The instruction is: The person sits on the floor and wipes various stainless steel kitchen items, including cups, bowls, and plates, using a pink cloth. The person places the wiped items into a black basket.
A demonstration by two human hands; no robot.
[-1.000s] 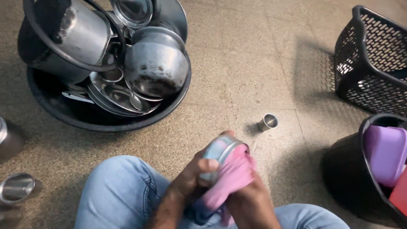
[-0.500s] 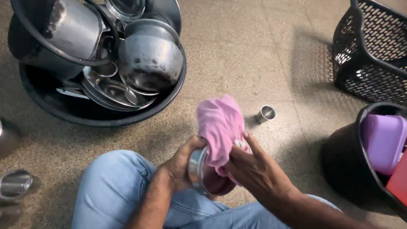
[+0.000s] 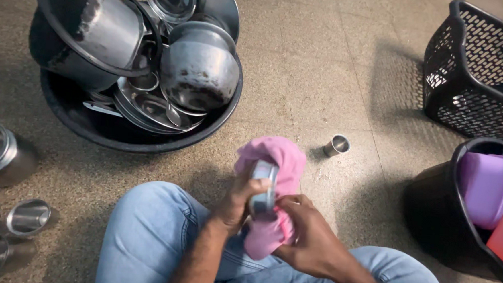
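1. My left hand (image 3: 238,201) grips a small steel container (image 3: 263,188), fingers curled tight round its side, thumb across the near rim. It sits above my lap, between both hands.
2. My right hand (image 3: 309,242) is closed on a pink cloth (image 3: 279,160), fingers bunched into the lower folds and pressed against the container from below.
3. The cloth wraps over the top and far side of the container, so only part of its shiny wall shows; whether it has a lid on, I cannot tell.
4. My knees, in blue jeans (image 3: 149,239), spread to either side under the hands, on a speckled stone floor (image 3: 324,65).
5. Ahead on my left stands a wide black basin (image 3: 80,124) piled with steel vessels: a large blackened pot (image 3: 91,30) tilted on its side, a round-bellied pot (image 3: 201,70) upside down beside it, plates and a spoon underneath.
6. A small steel tumbler (image 3: 336,145) lies on the floor just beyond the cloth, apart from it.
7. At my far left, steel tins and tumblers (image 3: 26,217) stand near the frame's edge.
8. On my right sit a black mesh basket (image 3: 479,73) and a black tub (image 3: 431,220) holding a purple box (image 3: 484,182) and a red one.
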